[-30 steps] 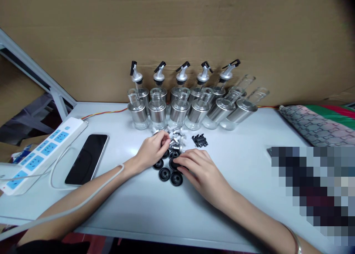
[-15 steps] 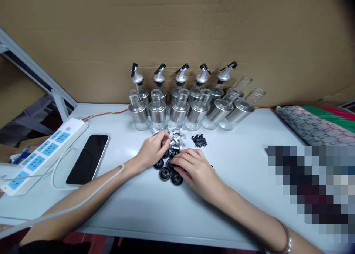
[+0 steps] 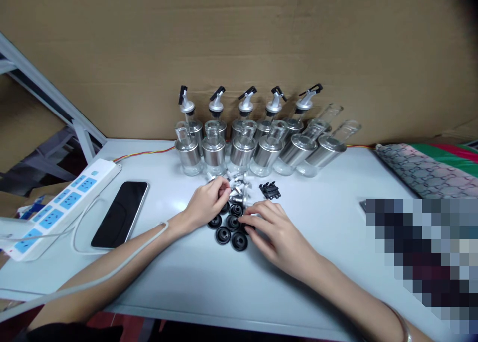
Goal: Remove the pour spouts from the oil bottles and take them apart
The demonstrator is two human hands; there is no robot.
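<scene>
My left hand lies curled on the white table, its fingertips pinched at a pile of small silver spout parts; what they hold is too small to name. My right hand rests palm down, fingers bent over several black round rubber stoppers. A small heap of black clips sits just beyond it. Behind stand two rows of glass bottles with silver collars; the back row carries spouts with black flip caps.
A black phone lies face up at the left beside a white and blue power strip with a white cable. Patterned fabric lies at the right. A cardboard wall closes the back. A blurred-out patch covers the right edge.
My right hand has slid slightly right and toward me, uncovering one more black stopper. My left hand stays at the silver parts.
</scene>
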